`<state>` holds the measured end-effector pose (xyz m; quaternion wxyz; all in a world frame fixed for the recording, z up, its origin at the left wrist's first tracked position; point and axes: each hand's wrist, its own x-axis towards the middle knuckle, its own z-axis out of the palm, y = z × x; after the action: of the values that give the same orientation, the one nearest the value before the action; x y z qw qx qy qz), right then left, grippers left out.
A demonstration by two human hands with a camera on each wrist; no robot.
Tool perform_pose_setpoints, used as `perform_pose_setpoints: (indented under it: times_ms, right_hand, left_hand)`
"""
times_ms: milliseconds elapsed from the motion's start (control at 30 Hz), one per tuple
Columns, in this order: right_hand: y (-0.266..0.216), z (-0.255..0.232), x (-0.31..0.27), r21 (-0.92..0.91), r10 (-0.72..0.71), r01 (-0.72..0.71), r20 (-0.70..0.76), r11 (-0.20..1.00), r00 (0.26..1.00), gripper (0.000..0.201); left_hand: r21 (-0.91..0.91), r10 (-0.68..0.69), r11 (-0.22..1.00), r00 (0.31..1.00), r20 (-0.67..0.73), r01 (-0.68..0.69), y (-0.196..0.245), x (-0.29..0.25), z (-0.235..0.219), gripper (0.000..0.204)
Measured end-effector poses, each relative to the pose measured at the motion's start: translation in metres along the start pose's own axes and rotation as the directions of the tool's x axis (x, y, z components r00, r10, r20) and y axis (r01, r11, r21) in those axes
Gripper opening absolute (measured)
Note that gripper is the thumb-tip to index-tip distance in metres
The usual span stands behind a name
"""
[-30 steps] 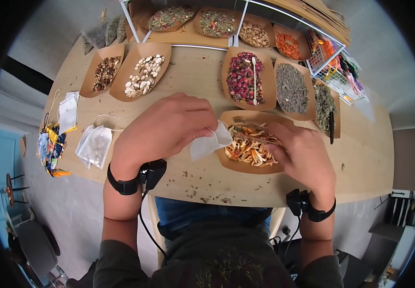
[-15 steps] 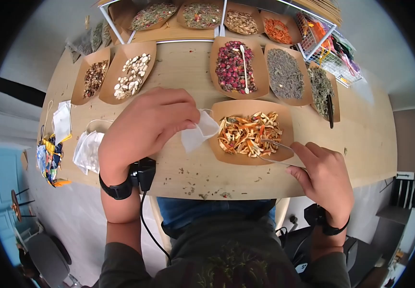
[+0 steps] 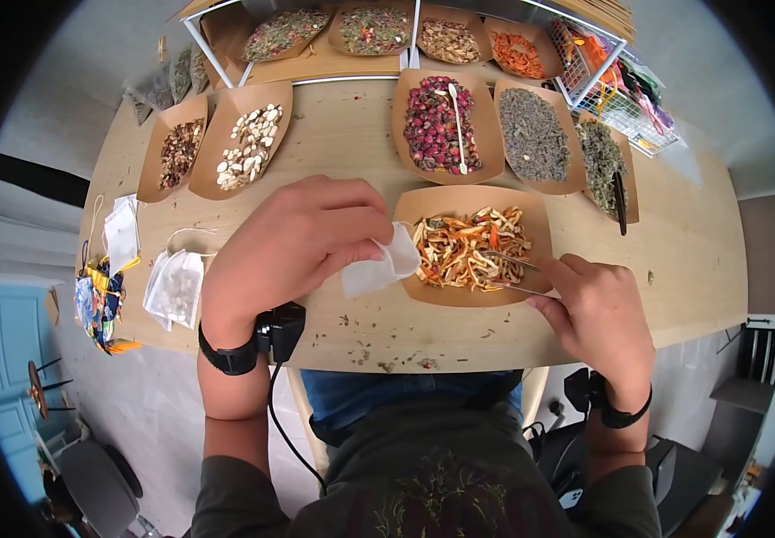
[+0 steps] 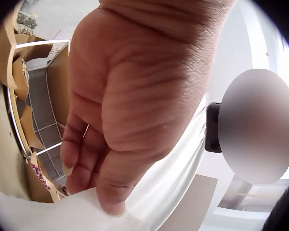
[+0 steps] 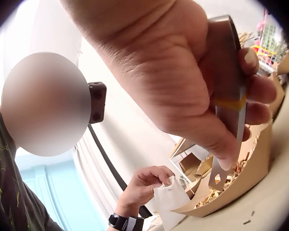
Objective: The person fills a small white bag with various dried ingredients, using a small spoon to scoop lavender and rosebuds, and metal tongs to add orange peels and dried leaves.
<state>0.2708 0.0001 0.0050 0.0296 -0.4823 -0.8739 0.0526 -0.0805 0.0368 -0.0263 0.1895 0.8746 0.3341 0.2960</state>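
Note:
My left hand (image 3: 307,238) pinches the rim of a small white mesh bag (image 3: 371,273) between thumb and fingers. The bag's mouth is held apart, beside the left edge of a brown paper tray (image 3: 535,211). Dried citrus-like peel strips (image 3: 468,247), orange and cream, are heaped in that tray. At its right edge, my right hand (image 3: 598,309) holds metal tongs (image 5: 226,57) with thumb and fingers on either side. The two tong tips are spread and reach into the peel. In the right wrist view the bag (image 5: 171,202) overlaps the tray's far end.
Behind stand trays of rosebuds (image 3: 437,130) with a white spoon, grey-purple buds (image 3: 531,134), green herb (image 3: 598,161) and white slices (image 3: 248,148). To the left lie filled white bags (image 3: 175,287) and patterned cloth pouches (image 3: 100,300). A white-framed shelf (image 3: 343,76) spans the back.
My right hand drew back rightward from over the tray, then moved slightly left, bringing the tong tips into the peel. My left hand keeps hold of the bag near the tray.

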Motion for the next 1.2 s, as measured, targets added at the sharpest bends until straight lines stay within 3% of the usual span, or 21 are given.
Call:
perform_pose_setpoints:
  times_ms: [267,567,733,1033,1200]
  right_hand:
    - [0.005,0.003,-0.008,-0.036,-0.008,0.008,0.010,0.999,1.000,0.022]
    - [0.004,-0.007,0.001,0.031,-0.003,0.007,-0.132,0.999,0.991,0.016]
    - [-0.014,-0.011,0.014,0.148,-0.077,0.124,-0.287,0.981,0.955,0.023]
    - [-0.037,-0.005,0.032,0.252,-0.102,0.188,-0.317,0.949,0.943,0.027]
    - [-0.035,-0.002,0.034,0.179,-0.149,0.198,-0.258,0.964,0.955,0.029]
  left_hand:
    - [0.035,-0.002,0.999,1.000,0.003,0.002,0.000,0.000,0.002,0.016]
    - [0.015,-0.027,1.000,1.000,-0.010,0.027,0.004,0.001,0.003,0.015]
    - [0.018,-0.047,0.999,0.999,-0.024,0.048,0.004,0.000,0.001,0.015]
    - [0.032,-0.027,0.999,0.998,-0.065,0.029,0.002,0.000,0.002,0.015]
    - [0.016,-0.017,1.000,0.998,-0.056,0.018,0.001,0.001,0.001,0.014]
